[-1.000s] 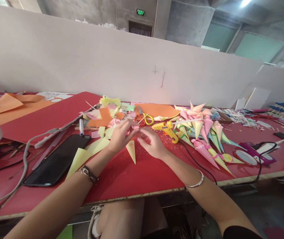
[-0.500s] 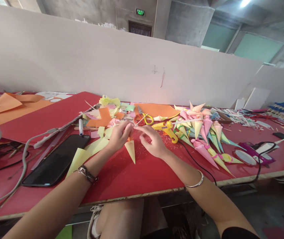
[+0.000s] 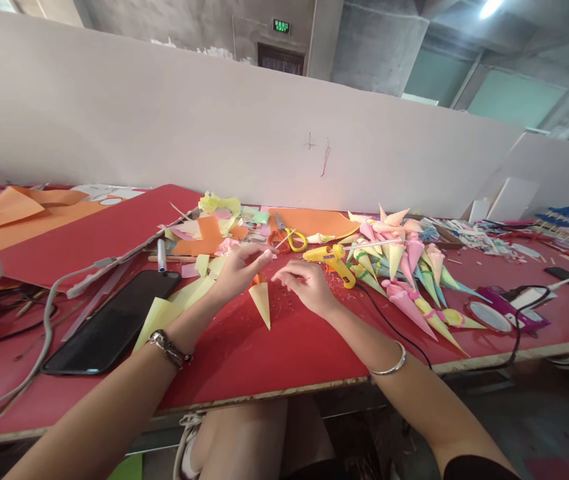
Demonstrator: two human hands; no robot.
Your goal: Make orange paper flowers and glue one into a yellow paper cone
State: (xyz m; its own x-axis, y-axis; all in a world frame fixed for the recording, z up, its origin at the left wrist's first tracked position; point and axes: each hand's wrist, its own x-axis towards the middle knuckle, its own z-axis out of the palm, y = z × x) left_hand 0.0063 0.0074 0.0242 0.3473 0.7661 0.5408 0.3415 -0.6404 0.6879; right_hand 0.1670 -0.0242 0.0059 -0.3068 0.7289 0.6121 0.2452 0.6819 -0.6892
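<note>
My left hand (image 3: pixel 238 270) is closed, thumb against the fingers, on a thin pale stick (image 3: pixel 285 238) that points up and to the right. My right hand (image 3: pixel 308 285) hovers just to its right, thumb and fingertips pressed together; whether anything small is between them I cannot make out. Between and below the two hands is a pale yellow paper cone (image 3: pixel 262 307), tip toward me, with an orange piece (image 3: pixel 258 279) at its wide end. Behind the hands lie scissors (image 3: pixel 298 241) with red and yellow handles. A yellow glue gun (image 3: pixel 332 257) rests beyond my right hand.
Finished-looking pastel paper cones (image 3: pixel 407 260) are piled at the right. A black phone (image 3: pixel 114 323), yellow paper (image 3: pixel 172 310) and a marker (image 3: pixel 161 255) lie left. Paper scraps (image 3: pixel 209 230) are heaped behind. Cables (image 3: pixel 399 333) cross the table, and a pale partition (image 3: pixel 214 127) stands behind it.
My hands have drawn slightly apart. The fingers of my right hand, stretched toward the left fingertips before, have curled in and pulled back. The cone has hardly moved.
</note>
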